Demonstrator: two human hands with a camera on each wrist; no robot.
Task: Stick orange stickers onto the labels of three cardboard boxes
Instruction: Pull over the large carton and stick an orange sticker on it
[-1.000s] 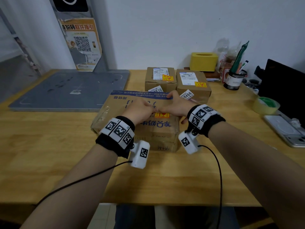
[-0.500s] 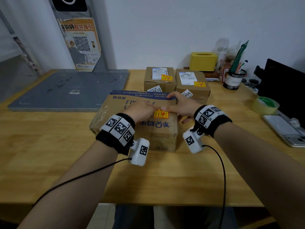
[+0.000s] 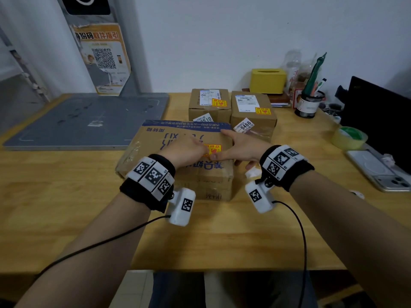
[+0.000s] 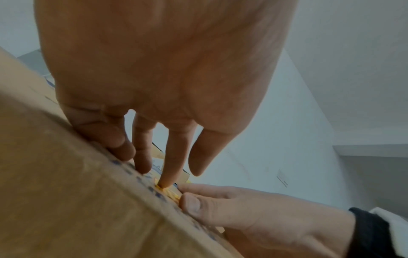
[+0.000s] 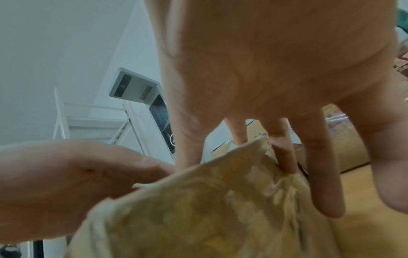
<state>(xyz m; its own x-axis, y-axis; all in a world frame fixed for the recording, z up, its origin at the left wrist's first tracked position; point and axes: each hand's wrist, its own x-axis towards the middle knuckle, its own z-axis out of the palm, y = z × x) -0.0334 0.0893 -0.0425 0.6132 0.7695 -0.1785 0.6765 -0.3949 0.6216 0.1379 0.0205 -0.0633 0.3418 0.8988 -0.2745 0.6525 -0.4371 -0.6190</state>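
Both hands on the big cardboard box (image 3: 178,156) at bench (image 3: 66,185) centre. Left hand (image 3: 185,151) grip open, straight fingertip (image 4: 164,181) pressing the orange sticker (image 3: 214,148) onto the box top. Right hand (image 3: 241,144) grip open too, fingers spread flat over the box's right edge, thumb at the sticker. Two smaller boxes (image 3: 209,103) (image 3: 252,110) behind, each carrying an orange sticker on its label.

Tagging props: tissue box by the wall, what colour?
Yellow tissue box; clearest in the head view.
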